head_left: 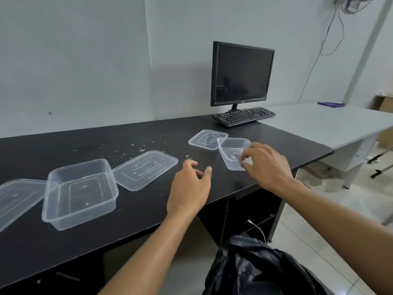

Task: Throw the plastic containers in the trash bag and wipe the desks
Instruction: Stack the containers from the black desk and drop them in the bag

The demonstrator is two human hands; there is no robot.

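Note:
A small clear plastic container (231,151) sits near the right end of the black desk (63,248). My right hand (265,165) pinches its near rim with fingers and thumb. A clear lid (207,139) lies just behind it. My left hand (190,187) hovers over the desk with fingers relaxed, holding nothing. Another lid (145,169) lies left of that hand. A larger clear container (79,193) stands further left, and one more lid (14,199) lies at the left edge of view. The black trash bag (255,265) stands below the desk's front edge. Crumbs (131,149) dot the desk.
A dark monitor (241,74) and a black keyboard (243,116) stand at the back right of the black desk. A grey desk (323,122) adjoins on the right, with a purple object (330,104) at its far side. Cables hang on the wall.

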